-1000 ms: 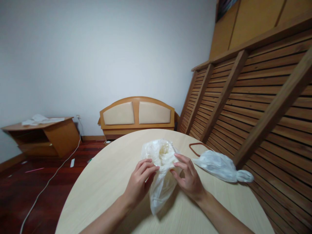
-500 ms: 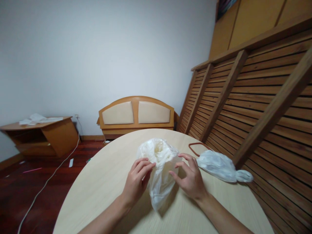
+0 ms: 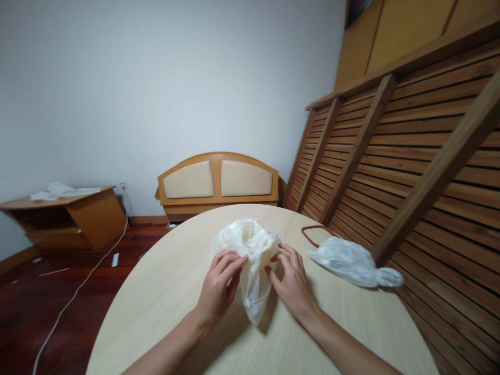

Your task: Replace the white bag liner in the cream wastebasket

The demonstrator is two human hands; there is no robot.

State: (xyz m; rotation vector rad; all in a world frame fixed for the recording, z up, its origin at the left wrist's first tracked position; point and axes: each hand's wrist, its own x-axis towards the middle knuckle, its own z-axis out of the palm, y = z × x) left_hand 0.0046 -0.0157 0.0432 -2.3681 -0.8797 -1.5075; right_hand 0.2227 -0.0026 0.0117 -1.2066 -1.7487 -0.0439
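A crumpled white plastic bag (image 3: pixel 255 286) stands on the round table in front of me. Its mouth is bunched and folded back around a hollow, and one corner hangs down toward me. At the left side of that mouth, my left hand (image 3: pixel 221 278) is closed on the plastic, its thumb mostly hidden behind the fingers. My right hand (image 3: pixel 292 281) is at the bag's right side, fingers curved and apart, the tips against or very near the plastic. I cannot make out what the bag contains, if anything.
On the table's right lies a second white plastic bag (image 3: pixel 347 260), bunched at one end, beside a brown loop (image 3: pixel 312 234). The pale round table (image 3: pixel 156 307) fills the foreground. Slatted wood panels (image 3: pixel 390 182) lean at right; a headboard (image 3: pixel 219 179) stands behind. A cable (image 3: pixel 84 284) crosses the floor.
My right hand has moved left, closer to the bag. The bag has shifted slightly left and away, its mouth spread a little wider. My left hand stays nearly in place.
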